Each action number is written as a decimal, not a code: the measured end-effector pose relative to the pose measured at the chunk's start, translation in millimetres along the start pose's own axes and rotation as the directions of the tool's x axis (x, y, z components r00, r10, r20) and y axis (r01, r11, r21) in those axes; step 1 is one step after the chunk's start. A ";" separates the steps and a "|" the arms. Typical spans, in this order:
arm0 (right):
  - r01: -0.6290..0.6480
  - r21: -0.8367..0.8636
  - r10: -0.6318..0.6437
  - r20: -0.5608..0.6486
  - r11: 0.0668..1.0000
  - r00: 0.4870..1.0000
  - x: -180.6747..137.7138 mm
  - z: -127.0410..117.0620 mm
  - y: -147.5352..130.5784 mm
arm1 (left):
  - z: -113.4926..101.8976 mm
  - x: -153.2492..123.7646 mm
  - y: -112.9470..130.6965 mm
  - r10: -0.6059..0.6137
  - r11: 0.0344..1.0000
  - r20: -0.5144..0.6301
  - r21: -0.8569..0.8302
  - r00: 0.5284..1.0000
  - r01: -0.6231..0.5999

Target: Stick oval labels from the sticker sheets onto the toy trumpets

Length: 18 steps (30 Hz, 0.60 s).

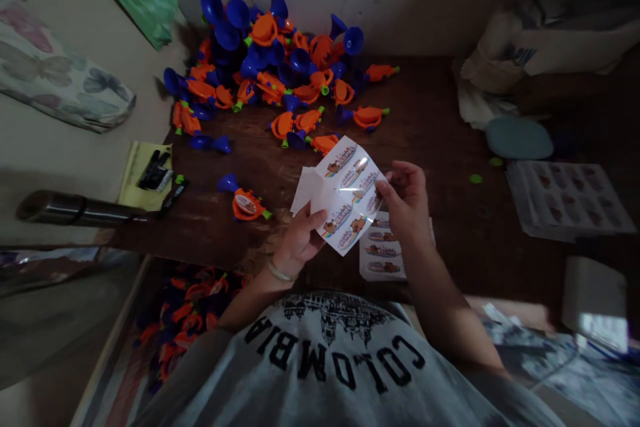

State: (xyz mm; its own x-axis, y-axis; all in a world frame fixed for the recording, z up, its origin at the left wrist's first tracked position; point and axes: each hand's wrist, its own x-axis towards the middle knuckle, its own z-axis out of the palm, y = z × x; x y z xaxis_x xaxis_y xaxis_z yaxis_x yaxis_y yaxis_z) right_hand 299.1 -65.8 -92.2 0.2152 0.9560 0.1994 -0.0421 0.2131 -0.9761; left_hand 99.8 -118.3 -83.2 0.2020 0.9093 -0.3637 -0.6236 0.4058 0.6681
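I hold a white sticker sheet (345, 193) with several colourful printed labels above a dark wooden table (440, 113). My left hand (300, 240) grips the sheet's lower left edge, thumb on top. My right hand (406, 200) pinches its right edge with fingertips curled at a sticker. Another sticker sheet (383, 257) lies flat on the table under my right wrist. A single orange and blue toy trumpet (245, 201) lies just left of my left hand, apart from the others.
A big pile of orange and blue toy trumpets (270, 60) fills the table's far left. More sticker sheets (567, 197) lie at right beside a round grey lid (519, 139). A yellow pad with black items (147, 173) is at left. More toys (185, 320) sit in a bin below.
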 end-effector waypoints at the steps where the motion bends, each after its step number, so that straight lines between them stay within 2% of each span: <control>1: 0.022 -0.009 -0.023 -0.024 1.000 0.999 -1.9 2.4 -0.8 | 3.6 -1.1 0.5 -0.011 0.999 -0.010 -0.037 1.000 0.010; 6: 0.159 -0.095 -0.170 -0.123 0.983 0.978 -6.5 7.4 -2.3 | 14.8 -4.8 4.5 -0.049 0.987 -0.076 -0.154 0.996 0.037; 10: 0.219 -0.251 -0.256 -0.122 0.943 0.959 -8.8 8.8 -6.2 | 20.6 -7.7 3.0 0.010 0.989 -0.099 -0.146 0.995 -0.024; 12: 0.288 -0.418 -0.335 -0.042 0.862 0.941 -13.1 10.1 -14.0 | 23.0 -8.9 1.9 0.076 0.993 -0.133 -0.082 0.988 -0.088; 15: 0.408 -0.625 -0.428 0.129 0.665 0.895 -25.1 14.2 -33.5 | 25.1 -10.7 2.4 0.213 0.977 -0.169 0.033 0.962 -0.210; 16: 0.427 -0.653 -0.420 0.179 0.626 0.890 -29.8 16.0 -40.6 | 25.2 -11.3 2.9 0.253 0.967 -0.173 0.071 0.952 -0.244; 18: 0.429 -0.671 -0.351 0.259 0.605 0.900 -37.6 19.6 -52.6 | 25.0 -12.2 3.5 0.317 0.945 -0.182 0.141 0.931 -0.295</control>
State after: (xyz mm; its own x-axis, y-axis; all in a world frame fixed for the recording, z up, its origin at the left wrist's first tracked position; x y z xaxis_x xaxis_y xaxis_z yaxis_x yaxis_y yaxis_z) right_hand 274.1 -109.0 -46.7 -0.0446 0.8375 0.5445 0.7214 0.4041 -0.5624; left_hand 114.0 -125.6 -60.2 -0.1472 0.9584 -0.2444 -0.5422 0.1285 0.8303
